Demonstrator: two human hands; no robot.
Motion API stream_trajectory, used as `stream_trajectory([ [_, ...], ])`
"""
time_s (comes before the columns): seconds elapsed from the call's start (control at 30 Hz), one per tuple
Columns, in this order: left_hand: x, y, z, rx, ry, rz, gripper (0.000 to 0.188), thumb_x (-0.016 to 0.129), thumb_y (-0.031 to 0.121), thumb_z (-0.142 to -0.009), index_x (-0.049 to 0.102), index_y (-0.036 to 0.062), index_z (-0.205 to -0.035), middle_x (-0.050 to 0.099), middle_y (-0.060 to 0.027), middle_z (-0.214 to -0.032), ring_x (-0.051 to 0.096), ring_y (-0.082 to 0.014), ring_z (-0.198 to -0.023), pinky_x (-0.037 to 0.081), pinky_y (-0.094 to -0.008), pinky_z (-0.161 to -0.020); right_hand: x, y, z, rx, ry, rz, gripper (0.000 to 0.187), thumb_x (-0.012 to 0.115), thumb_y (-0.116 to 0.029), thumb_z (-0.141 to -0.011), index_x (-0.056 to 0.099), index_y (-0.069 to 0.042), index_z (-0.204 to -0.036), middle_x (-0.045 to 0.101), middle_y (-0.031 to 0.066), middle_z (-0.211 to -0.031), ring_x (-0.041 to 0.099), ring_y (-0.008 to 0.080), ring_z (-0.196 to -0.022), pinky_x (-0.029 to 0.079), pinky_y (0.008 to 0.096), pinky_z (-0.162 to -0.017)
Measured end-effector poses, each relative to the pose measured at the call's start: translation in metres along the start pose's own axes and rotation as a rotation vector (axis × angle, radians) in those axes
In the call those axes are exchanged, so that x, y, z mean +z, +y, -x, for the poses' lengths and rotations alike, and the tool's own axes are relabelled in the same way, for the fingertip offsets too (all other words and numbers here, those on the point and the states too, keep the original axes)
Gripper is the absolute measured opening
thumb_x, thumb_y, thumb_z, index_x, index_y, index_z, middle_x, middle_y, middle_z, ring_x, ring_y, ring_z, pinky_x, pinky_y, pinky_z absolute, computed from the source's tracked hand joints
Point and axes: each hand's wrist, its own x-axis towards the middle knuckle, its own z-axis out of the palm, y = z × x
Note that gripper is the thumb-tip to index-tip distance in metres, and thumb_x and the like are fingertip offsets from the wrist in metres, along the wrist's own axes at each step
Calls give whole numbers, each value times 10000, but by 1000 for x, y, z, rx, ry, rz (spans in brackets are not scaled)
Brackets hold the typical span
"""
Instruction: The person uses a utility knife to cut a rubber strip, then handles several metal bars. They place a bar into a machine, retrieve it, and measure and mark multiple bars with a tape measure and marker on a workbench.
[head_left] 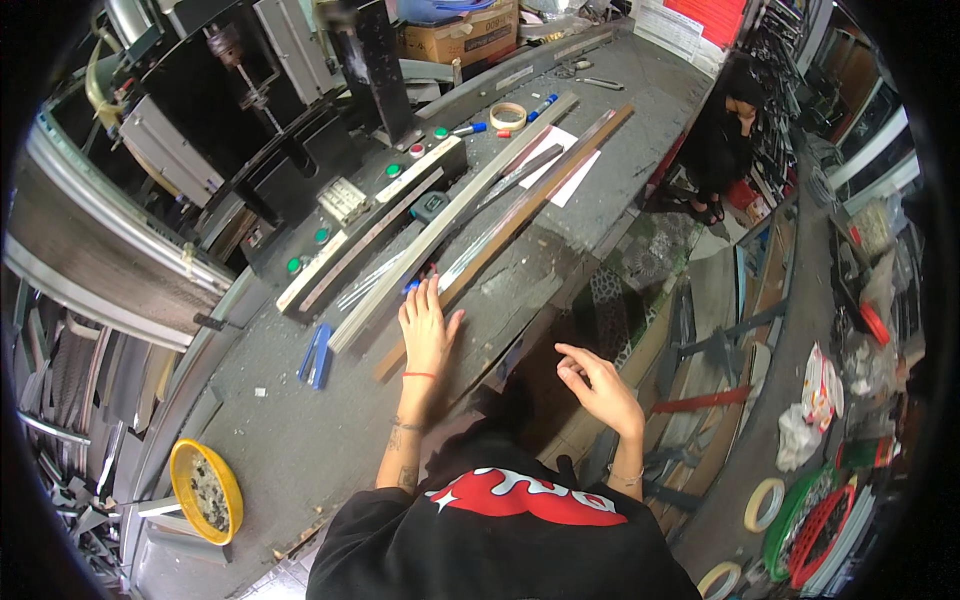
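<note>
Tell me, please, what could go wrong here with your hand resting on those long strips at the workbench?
1. The left hand lies flat on the near ends of the long metal strips; their edges might cut the fingers if the hand slides.
2. The brown strip runs close to the bench edge, so a push could tip it off.
3. The right hand hangs open beyond that edge, steadying nothing.

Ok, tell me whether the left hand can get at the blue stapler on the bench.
Probably yes. The left hand lies flat on the bench, and the blue stapler sits just to its left with only bare surface between.
</note>
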Motion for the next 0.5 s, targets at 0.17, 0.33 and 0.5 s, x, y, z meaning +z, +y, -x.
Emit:
stream_trajectory([
  [0.17,32,2,-33,-162,-107,-42,624,719,485,-682,549,62,-1108,537,-93,-994,496,-272,-962,403,-400,-812,-45,49,-64,116,-95,-17,360,563,-142,-906,526,0,-1234,647,98,-897,612,173,-795,491,311,-754],
  [0.33,19,17,-36,-258,-127,-142,562,740,489,-642,554,73,-970,513,-93,-952,494,-278,-910,401,-400,-772,-97,76,-138,65,-77,132,346,566,-134,-888,533,-1,-1205,617,148,-960,610,291,-857,475,352,-786],
  [0.5,3,32,-27,-433,-168,56,571,738,496,-659,542,32,-927,484,-157,-1029,472,-316,-938,394,-421,-827,-125,85,-218,-221,70,350,371,553,-127,-887,502,-15,-1237,542,192,-1104,525,366,-1042,418,398,-914],
])
